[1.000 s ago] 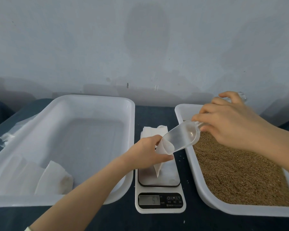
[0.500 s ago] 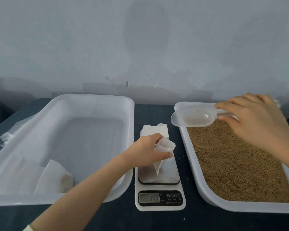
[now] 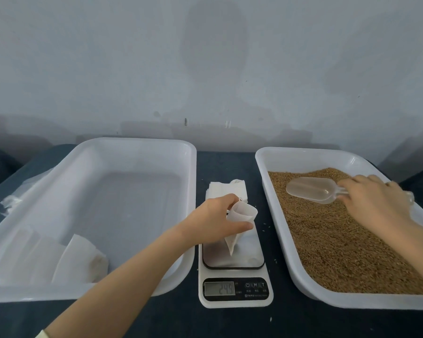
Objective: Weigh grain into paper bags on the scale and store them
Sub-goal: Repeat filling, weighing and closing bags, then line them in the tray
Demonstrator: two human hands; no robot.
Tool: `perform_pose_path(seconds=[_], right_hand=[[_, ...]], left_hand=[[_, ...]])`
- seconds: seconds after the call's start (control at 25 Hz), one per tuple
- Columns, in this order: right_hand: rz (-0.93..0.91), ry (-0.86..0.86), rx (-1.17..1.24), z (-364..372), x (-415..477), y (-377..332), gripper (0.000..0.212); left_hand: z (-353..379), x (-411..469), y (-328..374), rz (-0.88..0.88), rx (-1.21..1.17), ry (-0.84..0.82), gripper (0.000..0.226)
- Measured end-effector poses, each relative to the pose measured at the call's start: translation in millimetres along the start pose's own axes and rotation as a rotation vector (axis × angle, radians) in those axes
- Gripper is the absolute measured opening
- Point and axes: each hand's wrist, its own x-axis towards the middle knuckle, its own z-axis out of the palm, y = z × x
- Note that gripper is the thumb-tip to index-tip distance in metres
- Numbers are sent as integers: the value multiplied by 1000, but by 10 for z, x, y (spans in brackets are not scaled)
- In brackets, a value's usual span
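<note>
L hand (image 3: 215,220) pinching paper bag (image 3: 239,223) on scale (image 3: 235,301); R hand (image 3: 371,201) gripping scoop (image 3: 310,190) on grain (image 3: 340,240), far right. Could skew reading by pressing bag, or spill w/ overfull scoop at narrow mouth.

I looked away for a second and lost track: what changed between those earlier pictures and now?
The right hand, gripping the scoop, swung it away from the paper bag mouth, rightward and down to the grain in the right tray. The figures on the scale display changed. Unchanged: the left hand holds the bag on the scale, and other bags lie in the left tray.
</note>
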Motion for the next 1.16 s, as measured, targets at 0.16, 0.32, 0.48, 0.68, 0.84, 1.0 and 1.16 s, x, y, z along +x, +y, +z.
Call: perform_pose_path(seconds=[0.16,0.32,0.48,0.68,0.84,1.0,1.16], right_hand=[[44,-127,175,211,13,-45,17],[118,-295,367,394,13,-132,19],[198,-406,453,496,6,-168,23],[146,-248,362,263,-34,-308,42],[-178,-129,896,-418,-314,-785,32],[-412,-230,962,-615,-546,-1257,28],[-313,-221,1100,-491,-469,-1385,13]], left_hand=[[-5,0,4,0,4,4,39],[-12,-9,6,2,6,8,39],[-9,-9,20,-2,9,0,41],[-22,-16,22,2,9,1,38],[-9,5,30,-2,6,-4,40],[-19,7,28,53,-5,-12,35],[-87,-6,24,101,-140,-112,39]])
